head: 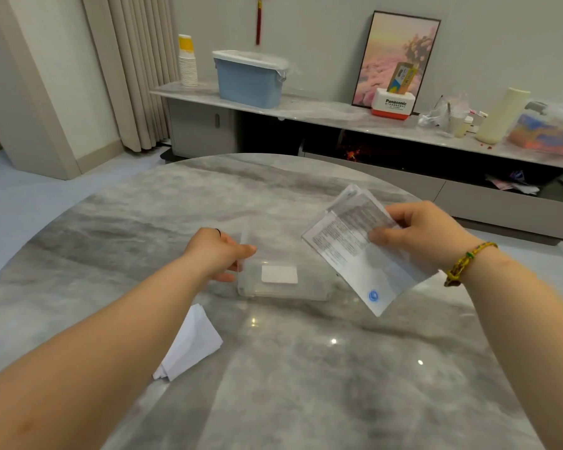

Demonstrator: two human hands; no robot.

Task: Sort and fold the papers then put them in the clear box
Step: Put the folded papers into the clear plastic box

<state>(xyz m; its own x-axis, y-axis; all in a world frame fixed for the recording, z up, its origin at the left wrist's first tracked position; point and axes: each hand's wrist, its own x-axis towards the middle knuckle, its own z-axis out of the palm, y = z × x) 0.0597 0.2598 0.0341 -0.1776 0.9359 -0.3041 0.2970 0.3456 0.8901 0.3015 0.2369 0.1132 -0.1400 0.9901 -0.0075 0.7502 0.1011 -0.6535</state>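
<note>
Worktop (306,368), round grey marble: one.
Clear box (312,293): one, mid-worktop, long axis left-right, one white slip (279,274) inside.
Printed papers (355,254): folded bundle, sheet count unclear, held above the box's right end, long axis diagonal, blue-logo end nearest the person.
White folded paper (192,345): one, lying near-left.
Hands: two. The left hand (221,254) pinches the box's left edge; the right hand (416,235) grips the printed papers.

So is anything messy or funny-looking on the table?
Just one thing: the white folded paper beside the left forearm lies crooked with its layers splayed, outside the clear box the left hand holds.
</note>
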